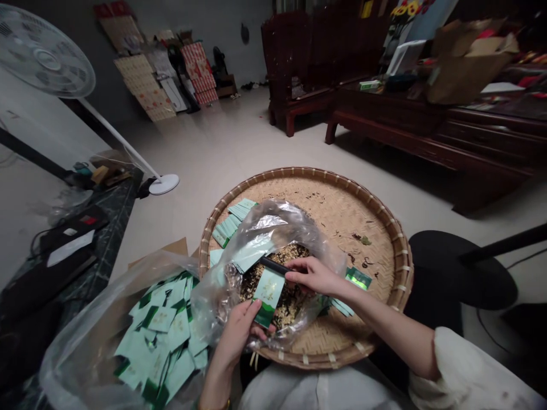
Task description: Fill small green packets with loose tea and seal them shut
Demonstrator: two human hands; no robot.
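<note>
In the head view, pinching one green sachet (269, 289) by its lower end between thumb and curled fingers of the left hand (240, 322), and gripping one black bar (273, 265), perhaps a scoop handle, at the sachet's top with the closed fingertips of the right hand (315, 275). Holding that sachet above one open plastic bag (276, 219) of dried mixture (294, 252) on one round woven tray (342, 210), with a second bag (81, 347) of many loose sachets (164, 336) beside it.
</note>
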